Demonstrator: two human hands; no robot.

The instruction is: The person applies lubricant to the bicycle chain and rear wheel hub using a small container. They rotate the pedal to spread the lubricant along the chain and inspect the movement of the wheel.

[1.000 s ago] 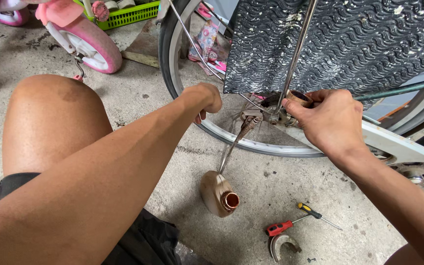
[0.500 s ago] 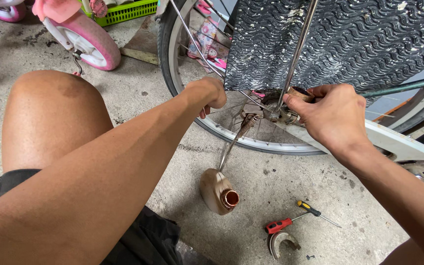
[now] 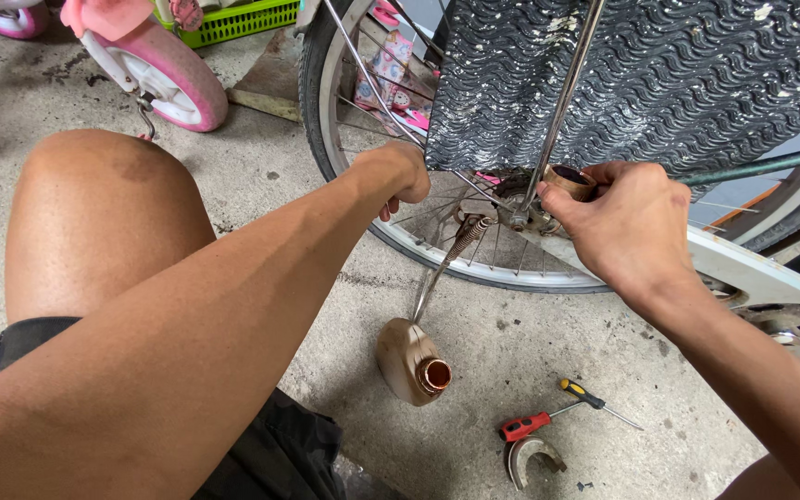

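My left hand [image 3: 402,176] is curled shut at the spokes of a bicycle wheel [image 3: 474,270], left of the hub [image 3: 520,215]. It seems to grip a spoke, but its fingers hide what is inside. My right hand [image 3: 624,230] pinches a small brown cap [image 3: 568,181] at its fingertips, right against the hub and a chrome stay [image 3: 562,102]. A black, wavy-textured mat [image 3: 659,74] hangs over the upper wheel. A kickstand with a spring [image 3: 451,255] slants down from the hub.
On the concrete floor below the wheel lies an open brownish bottle [image 3: 409,356]. To its right lie a red-handled screwdriver [image 3: 525,426], a black-and-yellow one [image 3: 587,395] and a curved metal piece [image 3: 530,458]. A pink child's bike wheel [image 3: 167,72] and green basket [image 3: 233,18] stand far left. My bare knee [image 3: 94,222] is at left.
My right hand has shifted slightly at the hub, and the brown cap now shows at its fingertips. My left hand has stayed at the spokes.
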